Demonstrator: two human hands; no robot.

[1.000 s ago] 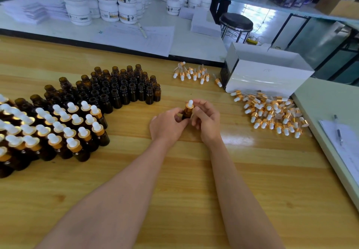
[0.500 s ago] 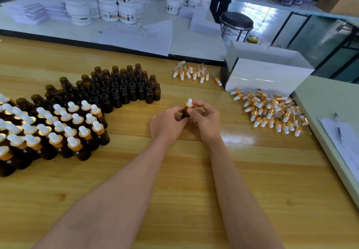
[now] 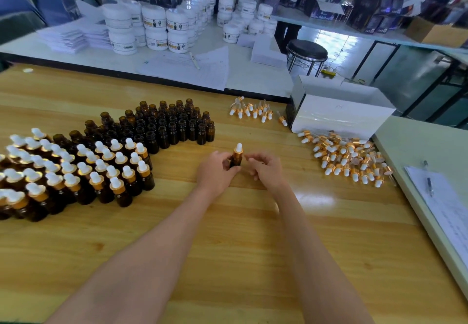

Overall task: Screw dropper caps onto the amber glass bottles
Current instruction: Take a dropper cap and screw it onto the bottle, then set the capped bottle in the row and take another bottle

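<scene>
Head view: the left hand (image 3: 216, 173) is gripping a small amber bottle (image 3: 235, 161) upright over the middle of the wooden worktop (image 3: 228, 242). Its grip is wrapping the bottle's lower body with thumb and fingers. A dropper cap (image 3: 238, 148) with a gold collar and a white rubber bulb is sitting on the bottle's neck. The right hand (image 3: 267, 170) is hovering just beside the bottle on its right, its grip released, with the fingers loosely curled and holding nothing. The left hand is hiding the bottle's base, so I cannot tell whether it is touching the worktop.

To the left, a block of capped bottles (image 3: 76, 174) is standing close-packed. Behind that block, farther from the person, uncapped bottles (image 3: 167, 126) are standing with open necks. To the right of the hands, a heap of loose caps (image 3: 347, 159) is lying just in front of a white box (image 3: 339, 115). A smaller cluster of caps (image 3: 250, 111) is lying left of the box, near the far edge. At the far right, a pen (image 3: 429, 182) is lying on a sheet of paper (image 3: 450, 212). Beyond the worktop, white jars (image 3: 152, 27) are standing stacked, and a black stool (image 3: 307, 50) is standing to their right.
</scene>
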